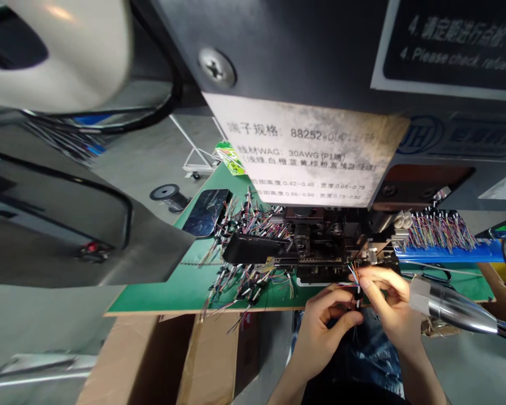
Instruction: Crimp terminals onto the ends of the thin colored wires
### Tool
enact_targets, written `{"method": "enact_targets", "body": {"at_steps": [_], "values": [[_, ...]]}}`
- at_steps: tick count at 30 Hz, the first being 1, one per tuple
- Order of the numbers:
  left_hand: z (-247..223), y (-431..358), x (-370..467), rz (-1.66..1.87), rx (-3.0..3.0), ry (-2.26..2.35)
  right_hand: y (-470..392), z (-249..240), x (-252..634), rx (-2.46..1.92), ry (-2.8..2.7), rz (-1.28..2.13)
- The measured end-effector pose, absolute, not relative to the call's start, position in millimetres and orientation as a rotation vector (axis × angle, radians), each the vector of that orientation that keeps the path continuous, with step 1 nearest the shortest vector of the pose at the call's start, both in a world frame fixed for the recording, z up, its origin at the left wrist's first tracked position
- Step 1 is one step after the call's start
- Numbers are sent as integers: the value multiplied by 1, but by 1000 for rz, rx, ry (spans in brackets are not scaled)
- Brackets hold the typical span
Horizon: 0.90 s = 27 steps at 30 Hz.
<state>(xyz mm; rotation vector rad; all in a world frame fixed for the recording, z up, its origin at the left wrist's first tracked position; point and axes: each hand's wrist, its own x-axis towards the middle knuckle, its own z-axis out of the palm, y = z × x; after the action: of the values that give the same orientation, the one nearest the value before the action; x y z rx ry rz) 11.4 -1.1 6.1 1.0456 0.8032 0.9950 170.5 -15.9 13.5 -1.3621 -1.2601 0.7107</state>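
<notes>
Close to the front of a terminal crimping machine, both my hands are on a small wire harness with thin coloured strands fanned out at its upper end. My left hand is closed around the dark lower part, thumb against fingers. With its thumb and forefinger, my right hand pinches the coloured wires near their splayed ends. These tips lie just in front of the machine's crimping area. Part of the harness is hidden behind my fingers.
Piles of similar harnesses cover the green table left of the machine, beside a black phone. More wires hang over a blue tray at right. A metal lamp arm reaches near my right wrist. Cardboard boxes stand below.
</notes>
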Motion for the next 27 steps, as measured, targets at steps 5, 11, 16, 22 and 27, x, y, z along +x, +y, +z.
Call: {"method": "enact_targets", "body": {"at_steps": [5, 11, 16, 22, 27], "values": [[14, 3, 1, 843, 970, 718, -12, 25, 182, -1240, -1531, 532], [15, 3, 0, 795, 950, 726, -19, 20, 183, -1296, -1361, 801], [13, 2, 8, 902, 1015, 796, -18, 13, 175, -1317, -1204, 860], [8, 2, 9, 953, 1054, 800, -13, 14, 174, -1344, -1167, 930], [7, 2, 9, 956, 1077, 820, -14, 14, 170, -1386, -1135, 902]]}}
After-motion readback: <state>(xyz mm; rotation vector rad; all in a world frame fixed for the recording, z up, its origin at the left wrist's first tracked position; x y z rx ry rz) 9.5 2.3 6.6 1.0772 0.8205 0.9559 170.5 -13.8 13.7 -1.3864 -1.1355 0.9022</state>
